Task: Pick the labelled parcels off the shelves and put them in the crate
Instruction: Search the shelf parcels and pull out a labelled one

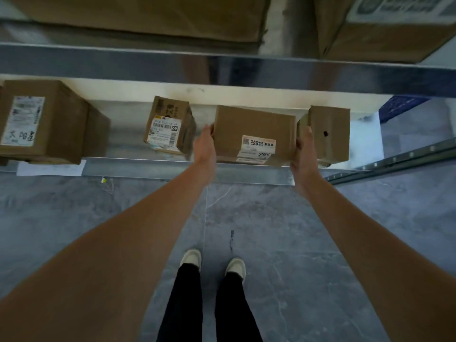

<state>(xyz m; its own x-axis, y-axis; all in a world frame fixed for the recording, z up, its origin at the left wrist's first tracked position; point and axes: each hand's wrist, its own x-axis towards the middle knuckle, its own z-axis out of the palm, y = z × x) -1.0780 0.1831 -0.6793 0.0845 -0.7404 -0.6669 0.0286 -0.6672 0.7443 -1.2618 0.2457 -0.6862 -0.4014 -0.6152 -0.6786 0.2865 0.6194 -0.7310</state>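
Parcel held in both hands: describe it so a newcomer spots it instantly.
Find the lower metal shelf. The held parcel sits at its front edge, gripped by the left hand and right hand. Unlike the neighbouring "69" box and holed box, it lies flat and wide, its label upside down.

Dim, cool light; glare on shelf rail (222, 67); soft motion blur; wide-angle bend at edges.

Grey marbled floor (283, 243), metal shelving (172, 62)
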